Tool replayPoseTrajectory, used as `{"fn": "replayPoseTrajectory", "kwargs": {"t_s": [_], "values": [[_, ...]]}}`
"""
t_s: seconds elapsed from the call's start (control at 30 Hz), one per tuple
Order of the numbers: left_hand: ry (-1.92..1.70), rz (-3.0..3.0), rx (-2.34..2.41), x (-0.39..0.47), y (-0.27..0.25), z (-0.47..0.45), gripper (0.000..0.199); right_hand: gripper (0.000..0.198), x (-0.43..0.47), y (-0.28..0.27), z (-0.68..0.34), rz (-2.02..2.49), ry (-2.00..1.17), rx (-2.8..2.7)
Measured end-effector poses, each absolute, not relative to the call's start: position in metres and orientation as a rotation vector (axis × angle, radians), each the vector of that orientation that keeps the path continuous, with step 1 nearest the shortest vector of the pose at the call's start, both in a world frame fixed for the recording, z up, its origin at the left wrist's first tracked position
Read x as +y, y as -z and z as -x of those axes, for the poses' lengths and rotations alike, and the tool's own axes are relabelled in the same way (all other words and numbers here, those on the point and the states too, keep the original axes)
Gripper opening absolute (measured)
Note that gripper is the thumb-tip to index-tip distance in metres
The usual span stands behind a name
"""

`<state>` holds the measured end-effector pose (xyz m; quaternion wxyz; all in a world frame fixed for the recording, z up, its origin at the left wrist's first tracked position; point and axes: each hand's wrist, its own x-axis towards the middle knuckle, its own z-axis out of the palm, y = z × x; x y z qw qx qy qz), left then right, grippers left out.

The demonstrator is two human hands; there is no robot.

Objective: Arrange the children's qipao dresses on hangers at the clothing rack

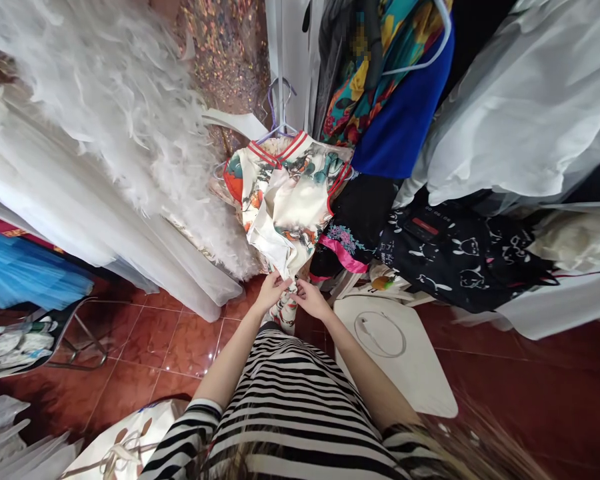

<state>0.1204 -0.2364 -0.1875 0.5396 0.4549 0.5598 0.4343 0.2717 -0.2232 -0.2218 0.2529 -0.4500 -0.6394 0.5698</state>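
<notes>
In front of me hangs a white sleeveless dress [300,200] with red piping and a red, orange and teal print, on a pale purple hanger [280,123]. Its front opening is folded over, showing plain white lining. At the dress's lower part, my left hand [273,291] pinches the cloth with its fingers closed. Close to its right, my right hand [311,298] also has its fingers closed on the cloth. The two hands are a small gap apart. Below them the printed fabric continues down towards the floor. What exactly lies between the fingertips is too small to make out.
White feathered and tulle gowns [145,133] hang at the left. A white chair [400,353] with a coiled cable [380,333] stands at the right, below a black cat-print garment [460,250]. A white bag [130,440] rests on the red tiled floor [190,343].
</notes>
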Motion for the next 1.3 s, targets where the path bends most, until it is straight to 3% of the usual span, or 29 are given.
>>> {"fn": "replayPoseTrajectory", "kwargs": {"t_s": [0.23,0.53,0.63,0.77,0.87,1.3], "values": [[-0.928,-1.297,1.389,-0.255,0.189,-0.117,0.015,0.004,-0.223,0.22,-0.275,1.223,-1.548,-1.673],[-0.855,-1.514,1.63,-0.275,0.191,-0.124,0.015,0.017,-0.229,0.21,-0.27,1.197,-1.374,-1.845],[-0.828,-1.489,1.696,-0.276,0.191,-0.129,0.013,0.007,-0.232,0.208,-0.27,1.23,-1.31,-1.829],[-0.801,-1.523,1.727,-0.276,0.19,-0.13,0.011,0.013,-0.236,0.205,-0.267,1.226,-1.286,-1.77],[-0.782,-1.584,1.732,-0.275,0.189,-0.128,0.007,0.003,-0.238,0.204,-0.266,1.146,-1.272,-1.815],[-0.716,-1.646,1.69,-0.28,0.183,-0.119,0.008,0.016,-0.237,0.195,-0.271,1.18,-1.259,-2.025]]}}
